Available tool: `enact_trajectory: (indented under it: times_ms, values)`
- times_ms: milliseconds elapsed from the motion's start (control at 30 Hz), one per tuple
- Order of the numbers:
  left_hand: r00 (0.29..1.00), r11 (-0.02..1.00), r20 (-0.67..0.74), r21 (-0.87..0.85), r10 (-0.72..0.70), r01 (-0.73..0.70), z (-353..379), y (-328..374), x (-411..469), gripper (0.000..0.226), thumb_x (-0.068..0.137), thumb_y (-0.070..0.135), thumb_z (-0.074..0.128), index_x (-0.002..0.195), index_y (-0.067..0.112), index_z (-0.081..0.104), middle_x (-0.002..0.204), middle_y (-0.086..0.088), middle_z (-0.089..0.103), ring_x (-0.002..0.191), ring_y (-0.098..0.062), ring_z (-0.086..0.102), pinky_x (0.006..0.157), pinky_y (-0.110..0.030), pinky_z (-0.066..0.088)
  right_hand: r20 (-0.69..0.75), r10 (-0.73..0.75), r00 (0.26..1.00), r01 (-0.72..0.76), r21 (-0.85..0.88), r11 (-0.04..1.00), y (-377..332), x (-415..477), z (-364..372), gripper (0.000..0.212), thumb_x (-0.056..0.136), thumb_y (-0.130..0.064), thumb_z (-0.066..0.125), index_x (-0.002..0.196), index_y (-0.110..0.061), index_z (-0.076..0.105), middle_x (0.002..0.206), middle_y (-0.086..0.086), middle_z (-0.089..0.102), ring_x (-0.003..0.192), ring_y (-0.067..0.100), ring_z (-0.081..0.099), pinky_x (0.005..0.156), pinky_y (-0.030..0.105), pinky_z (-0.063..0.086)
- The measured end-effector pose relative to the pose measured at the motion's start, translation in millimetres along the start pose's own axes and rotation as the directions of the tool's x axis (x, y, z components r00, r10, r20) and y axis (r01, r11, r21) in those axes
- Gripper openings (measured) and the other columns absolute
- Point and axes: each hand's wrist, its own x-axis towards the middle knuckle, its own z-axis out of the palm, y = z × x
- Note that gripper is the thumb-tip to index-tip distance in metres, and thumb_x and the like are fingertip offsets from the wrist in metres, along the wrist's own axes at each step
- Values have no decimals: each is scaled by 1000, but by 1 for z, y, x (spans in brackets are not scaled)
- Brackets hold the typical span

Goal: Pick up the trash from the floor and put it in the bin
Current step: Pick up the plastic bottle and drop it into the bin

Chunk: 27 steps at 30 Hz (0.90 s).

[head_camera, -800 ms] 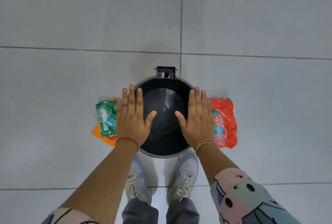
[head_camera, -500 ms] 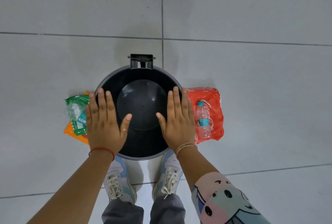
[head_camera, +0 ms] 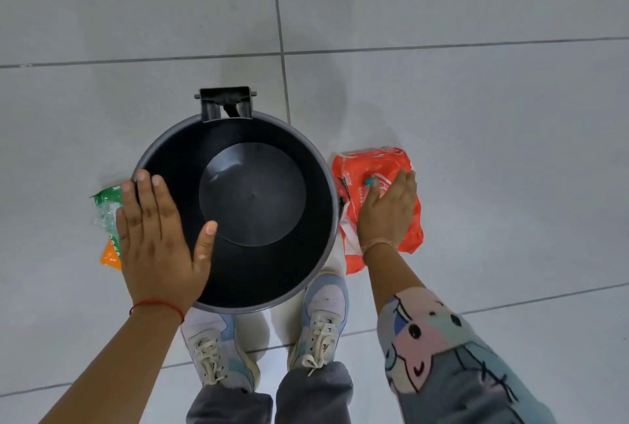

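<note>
Right hand drops to the trash.
Right hand (head_camera: 386,212) has left the bin (head_camera: 163,151) for the bottle (head_camera: 370,181) on the red wrapper (head_camera: 374,160), fingers apart, no grip yet; left hand (head_camera: 160,236) flat, apart.

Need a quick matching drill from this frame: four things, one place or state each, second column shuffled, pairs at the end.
Things:
1. bin
2. red wrapper
3. green wrapper
4. left hand

States:
A. open, flat, above the bin's left rim
B. floor, left of bin
C. empty, on the floor
D. floor, right of bin, under the right hand

Pairs: 1-C, 2-D, 3-B, 4-A
</note>
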Motion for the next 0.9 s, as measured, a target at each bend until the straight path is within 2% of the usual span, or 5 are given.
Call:
enact_trajectory:
  times_ms: [233, 567, 667, 800, 900]
  values:
    - [999, 1000, -36, -9, 21, -22, 3, 3, -5, 84, 88, 63, 7, 142, -1, 8, 151, -26, 13, 140, -36, 5, 115, -35, -2, 278, 177, 944, -106, -254, 961, 27, 1, 40, 76, 95, -21, 53, 145, -1, 0, 156, 21, 6, 144, 34, 8, 118, 39, 11]
    - [995, 999, -90, 12, 30, -29, 10, 4, -8, 82, 88, 63, 11, 143, 1, 9, 152, -23, 14, 140, -34, 5, 114, -40, 3, 81, 77, 994, -40, -384, 923, 51, 9, 56, 45, 91, -1, 44, 133, -6, 32, 124, 25, 51, 115, 39, 46, 95, 46, 37]
    - [997, 999, -69, 30, 20, -17, 10, 4, -8, 82, 88, 62, 10, 143, 2, 8, 152, -22, 13, 141, -33, 4, 114, -39, 1, 0, 41, 999, -39, -276, 960, 39, 3, 29, 48, 86, -8, 51, 132, -6, 36, 125, 23, 50, 116, 39, 43, 94, 46, 37]
    - [999, 1000, -38, 25, -6, 7, 5, 6, -7, 81, 88, 61, 6, 143, 1, 8, 152, -23, 12, 140, -34, 4, 114, -41, 0, -368, -187, 911, 212, 30, 977, -3, -30, -44, 49, 78, -15, 66, 122, -1, 50, 113, 20, 59, 102, 37, 52, 87, 42, 40]
    - [999, 1000, -38, 6, -11, 11, 4, 5, -8, 79, 89, 59, 5, 143, 0, 10, 151, -24, 14, 140, -34, 5, 114, -42, 3, -477, -310, 822, 469, 260, 844, -52, -77, -82, 43, 71, -24, 76, 106, -22, 51, 101, -13, 59, 85, 21, 58, 72, 39, 53]
